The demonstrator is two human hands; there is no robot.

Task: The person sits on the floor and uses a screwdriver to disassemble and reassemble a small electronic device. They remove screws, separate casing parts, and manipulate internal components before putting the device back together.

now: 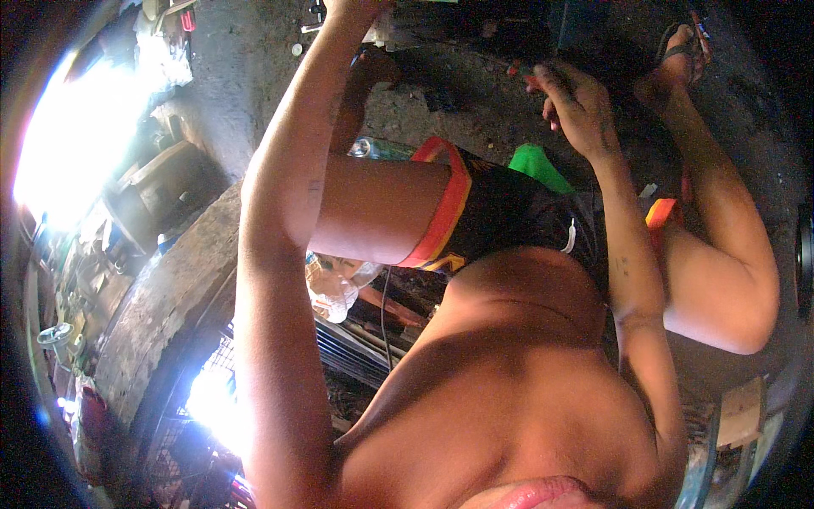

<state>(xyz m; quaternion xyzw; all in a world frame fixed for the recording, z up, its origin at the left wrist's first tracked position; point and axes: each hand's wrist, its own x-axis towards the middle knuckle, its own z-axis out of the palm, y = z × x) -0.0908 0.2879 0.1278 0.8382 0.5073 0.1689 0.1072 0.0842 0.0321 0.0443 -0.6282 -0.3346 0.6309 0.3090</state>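
Nearest is the person's bare chest (517,373), with the left arm (284,220) and right arm (632,254) stretched forward on either side. The knees are spread, and black shorts (517,208) with red and yellow trim cover the lap. Below the left thigh (373,208) are a crumpled plastic bag (335,297), a dark cable (387,318) and some dark slats (356,348). A bright green piece (543,168) shows just past the shorts.

Farther out, the right hand (577,106) is over the dark floor (500,123), fingers curled and thumb pressing forward. It grips a small red thing (532,82) between the thumb and fingers; its kind is too hard to make out. The left hand lies past the upper edge, so I cannot tell whether it is open or closed. The right foot (678,55), in a dark sandal, rests on the floor beyond the right hand.

Off to the left is a thick, worn wooden beam (182,280), with jumbled clutter beyond it. A white glare (85,136) washes out part of that side.
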